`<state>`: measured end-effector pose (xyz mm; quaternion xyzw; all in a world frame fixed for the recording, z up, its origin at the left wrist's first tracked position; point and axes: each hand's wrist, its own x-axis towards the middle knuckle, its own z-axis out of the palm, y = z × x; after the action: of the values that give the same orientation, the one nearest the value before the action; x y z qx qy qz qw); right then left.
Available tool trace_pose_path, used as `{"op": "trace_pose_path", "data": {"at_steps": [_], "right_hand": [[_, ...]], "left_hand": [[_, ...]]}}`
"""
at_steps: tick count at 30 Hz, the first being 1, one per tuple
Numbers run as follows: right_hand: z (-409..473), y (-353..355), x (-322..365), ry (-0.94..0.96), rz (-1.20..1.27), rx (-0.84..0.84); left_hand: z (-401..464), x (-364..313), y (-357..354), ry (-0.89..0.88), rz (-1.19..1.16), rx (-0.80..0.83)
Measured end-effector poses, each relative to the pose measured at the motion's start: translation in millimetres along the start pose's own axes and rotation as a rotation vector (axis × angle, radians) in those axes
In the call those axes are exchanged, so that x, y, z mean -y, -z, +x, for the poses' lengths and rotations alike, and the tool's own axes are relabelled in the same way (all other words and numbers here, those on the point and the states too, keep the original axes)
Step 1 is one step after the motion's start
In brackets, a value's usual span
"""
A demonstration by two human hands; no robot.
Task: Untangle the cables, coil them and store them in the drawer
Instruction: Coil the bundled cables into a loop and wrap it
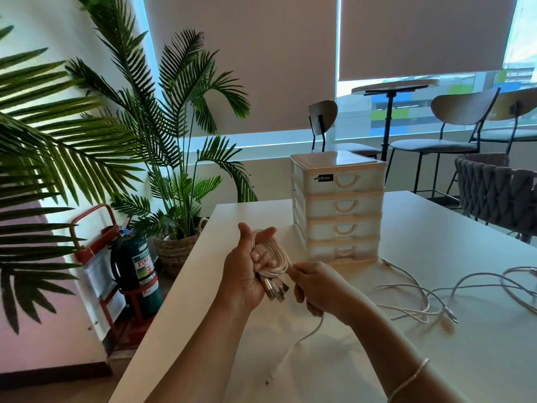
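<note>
My left hand (pixel 247 269) grips a coil of pale pink cable (pixel 274 258) above the white table (pixel 436 228), with metal USB plugs (pixel 277 290) sticking out below the fingers. My right hand (pixel 313 286) pinches the same cable just right of the coil. Its loose tail (pixel 308 335) hangs down from the right hand to the tabletop. A small plastic drawer unit (pixel 338 207) with several shut drawers stands just behind my hands. More tangled white cables (pixel 421 301) lie on the table to the right.
The table's left edge runs close to my left arm. Beyond it stand a potted palm (pixel 174 158), a fire extinguisher (pixel 136 266) and a woven basket pot. A woven grey chair (pixel 497 190) sits at the table's far right; café chairs and a round table stand behind.
</note>
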<state>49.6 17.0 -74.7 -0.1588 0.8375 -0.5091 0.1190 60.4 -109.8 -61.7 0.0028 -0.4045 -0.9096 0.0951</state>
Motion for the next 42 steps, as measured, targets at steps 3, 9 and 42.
{"op": "trace_pose_path", "data": {"at_steps": [3,9,42], "right_hand": [[-1,-1,2,-0.040,-0.023,0.036],[-5,2,6,-0.010,-0.206,0.090],[-15,39,7,0.387,-0.533,-0.031]], "left_hand": [[0,1,2,0.016,0.012,0.009],[1,7,0,0.009,0.126,0.012],[-8,19,-4,0.059,1.277,0.270]]}}
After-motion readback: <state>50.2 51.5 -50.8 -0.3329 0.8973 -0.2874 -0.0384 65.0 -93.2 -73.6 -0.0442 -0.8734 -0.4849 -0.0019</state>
